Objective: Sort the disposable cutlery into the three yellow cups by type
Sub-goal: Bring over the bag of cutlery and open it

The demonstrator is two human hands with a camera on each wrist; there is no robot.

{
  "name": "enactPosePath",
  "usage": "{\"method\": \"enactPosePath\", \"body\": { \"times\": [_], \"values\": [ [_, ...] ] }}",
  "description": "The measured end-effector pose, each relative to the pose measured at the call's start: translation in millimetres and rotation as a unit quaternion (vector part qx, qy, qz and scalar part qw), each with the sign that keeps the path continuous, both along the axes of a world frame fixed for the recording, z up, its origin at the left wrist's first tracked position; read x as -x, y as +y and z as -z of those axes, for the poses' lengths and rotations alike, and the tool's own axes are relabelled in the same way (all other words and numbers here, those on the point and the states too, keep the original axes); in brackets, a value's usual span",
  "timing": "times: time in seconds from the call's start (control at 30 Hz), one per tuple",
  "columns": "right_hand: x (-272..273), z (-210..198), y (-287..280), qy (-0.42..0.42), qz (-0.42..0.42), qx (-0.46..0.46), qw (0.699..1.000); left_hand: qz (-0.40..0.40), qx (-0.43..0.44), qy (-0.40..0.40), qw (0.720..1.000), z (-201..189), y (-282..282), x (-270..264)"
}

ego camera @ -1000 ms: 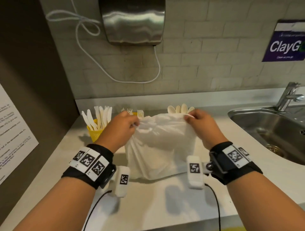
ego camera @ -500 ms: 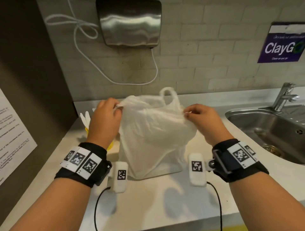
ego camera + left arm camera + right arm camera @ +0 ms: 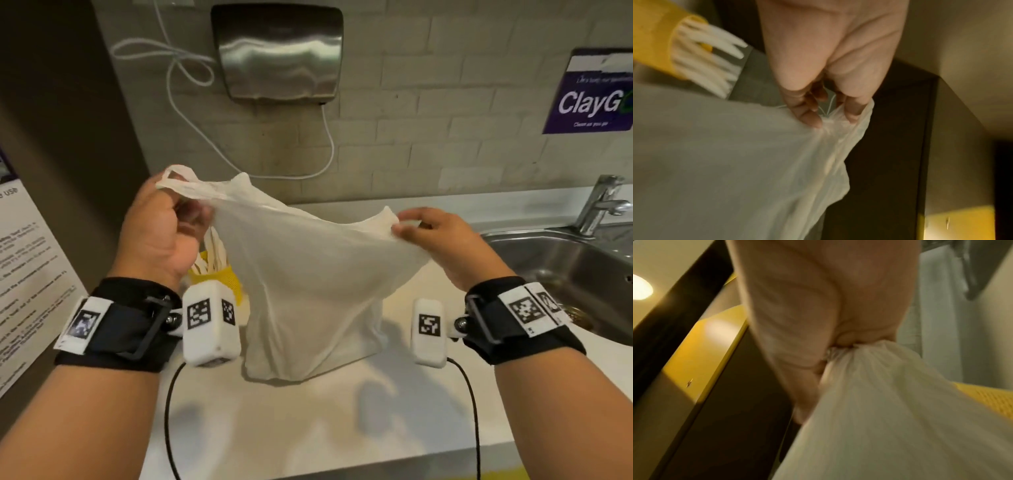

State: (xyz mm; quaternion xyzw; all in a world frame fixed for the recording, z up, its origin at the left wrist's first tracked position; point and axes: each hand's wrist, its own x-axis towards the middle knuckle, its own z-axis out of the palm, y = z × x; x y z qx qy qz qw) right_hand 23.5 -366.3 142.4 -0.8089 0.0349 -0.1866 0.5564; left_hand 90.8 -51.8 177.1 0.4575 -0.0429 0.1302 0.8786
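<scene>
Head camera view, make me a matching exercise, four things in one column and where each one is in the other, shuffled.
Things:
1. white plastic bag
2. yellow cup
3. hand dryer
4. steel sink

Places:
A. on the wall above the counter
B. behind the left hand
C. set into the counter at the right
D. held between the left hand and the right hand

Pairs: 1-D, 2-B, 3-A, 4-C

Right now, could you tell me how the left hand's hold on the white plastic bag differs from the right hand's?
The left hand is raised higher and grips the white plastic bag at its handle loop; the right hand sits lower and pinches the bunched rim. The left hand is above the yellow cup; the right is nearer the sink. Both grip the bag's top, stretching it.
</scene>
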Motion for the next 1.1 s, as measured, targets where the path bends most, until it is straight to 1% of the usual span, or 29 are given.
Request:
{"method": "enactPosePath", "body": {
  "times": [0.03,0.07,0.1,0.17,0.23,0.3,0.33,0.37,0.4,0.43,0.47,0.5,0.53,0.57,0.6,0.63,0.7,0.73,0.77,0.8,0.83,0.87,0.9,0.93,0.97,1.0,1.03,1.07,1.1],
  "values": [
    [-1,2,-1,0.009,0.027,0.061,0.998,-0.006,-0.026,0.014,1.000,1,0,2],
    [-2,5,-2,0.013,0.041,0.087,0.995,0.001,-0.037,0.030,0.999,3,0,4],
    [-1,6,-1,0.018,0.038,0.088,0.995,0.022,-0.028,0.043,0.998,5,1,6],
    [3,8,4,0.028,-0.004,0.086,0.996,0.085,0.026,0.041,0.995,11,3,11],
    [7,10,12,0.047,-0.050,0.117,0.991,0.141,0.080,0.010,0.987,16,6,14],
    [13,9,20,0.078,-0.078,0.174,0.979,0.164,0.138,-0.006,0.977,19,8,17],
    [16,7,22,0.088,-0.093,0.187,0.974,0.168,0.186,-0.005,0.968,20,10,18],
    [19,8,23,0.093,-0.114,0.177,0.973,0.168,0.242,0.000,0.956,22,13,18],
    [22,9,23,0.091,-0.140,0.147,0.975,0.168,0.295,0.002,0.941,23,15,19],
    [24,9,25,0.090,-0.167,0.099,0.977,0.163,0.329,0.004,0.930,25,19,19],
    [25,10,25,0.093,-0.187,0.050,0.977,0.155,0.340,0.010,0.927,26,22,21],
    [23,13,25,0.095,-0.189,0.029,0.977,0.146,0.332,0.020,0.932,28,25,20],
    [20,15,25,0.094,-0.168,0.036,0.981,0.144,0.309,0.034,0.939,29,28,19],
    [15,17,24,0.089,-0.131,0.051,0.986,0.160,0.266,0.050,0.949,30,32,19],
    [10,17,23,0.087,-0.081,0.069,0.991,0.197,0.205,0.069,0.956,31,35,20],
    [5,17,23,0.090,-0.025,0.086,0.992,0.245,0.134,0.090,0.956,33,36,24],
    [-6,18,21,0.103,0.064,0.153,0.981,0.318,-0.042,0.128,0.939,38,34,36],
    [-11,20,19,0.110,0.084,0.194,0.971,0.327,-0.165,0.131,0.921,42,30,43],
    [-14,22,18,0.105,0.093,0.207,0.968,0.319,-0.305,0.124,0.889,49,26,48],
    [-16,24,18,0.097,0.096,0.181,0.974,0.310,-0.429,0.114,0.840,55,17,55],
    [-16,25,21,0.085,0.096,0.126,0.984,0.302,-0.517,0.113,0.793,61,10,60],
    [-15,28,23,0.072,0.088,0.054,0.992,0.294,-0.573,0.115,0.756,68,3,64],
    [-13,29,26,0.060,0.067,-0.021,0.996,0.292,-0.606,0.116,0.731,76,0,64],
    [-10,30,30,0.055,0.031,-0.095,0.994,0.294,-0.625,0.114,0.715,83,-4,63],
    [-7,31,33,0.053,-0.018,-0.170,0.984,0.283,-0.641,0.103,0.707,90,-8,61],
    [-5,33,35,0.055,-0.070,-0.248,0.965,0.251,-0.641,0.095,0.719,94,-12,60],
    [-5,35,35,0.062,-0.104,-0.332,0.935,0.206,-0.609,0.098,0.760,98,-16,57],
    [-6,37,33,0.076,-0.119,-0.412,0.900,0.161,-0.538,0.121,0.818,100,-19,54],
    [-7,40,30,0.092,-0.119,-0.477,0.866,0.137,-0.427,0.151,0.881,101,-19,47]
  ]
}}
